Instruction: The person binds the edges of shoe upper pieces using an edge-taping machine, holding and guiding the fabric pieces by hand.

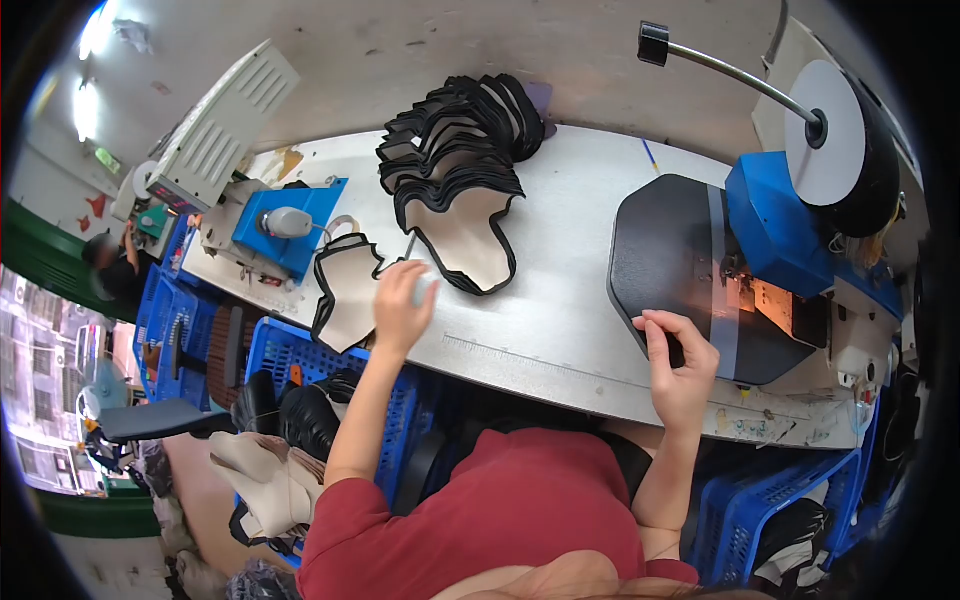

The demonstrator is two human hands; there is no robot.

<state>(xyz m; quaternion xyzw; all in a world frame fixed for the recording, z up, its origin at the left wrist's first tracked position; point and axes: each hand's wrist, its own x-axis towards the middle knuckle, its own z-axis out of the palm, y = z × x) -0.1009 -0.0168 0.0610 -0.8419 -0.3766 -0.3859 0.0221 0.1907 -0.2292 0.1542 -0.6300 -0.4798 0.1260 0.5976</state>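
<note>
My left hand (pixel 402 305) is over the right part of a cream piece with black edging (pixel 345 290) at the table's left front. Its fingers are curled and a little blurred, so I cannot tell whether it holds anything. My right hand (pixel 678 365) is at the front left edge of the black octagonal plate (pixel 665 250), thumb and forefinger pinched together; anything between them is too small to make out. Between and beyond my hands lies a fanned stack of black-edged cream pieces (pixel 470 235).
A blue machine head (pixel 775 220) with a large white-faced reel (pixel 828 130) stands at the right. Another machine with a blue plate (pixel 300 250) is at the left. Blue crates (pixel 275 345) flank the table (pixel 560 330) below. Another person (pixel 118 270) is far left.
</note>
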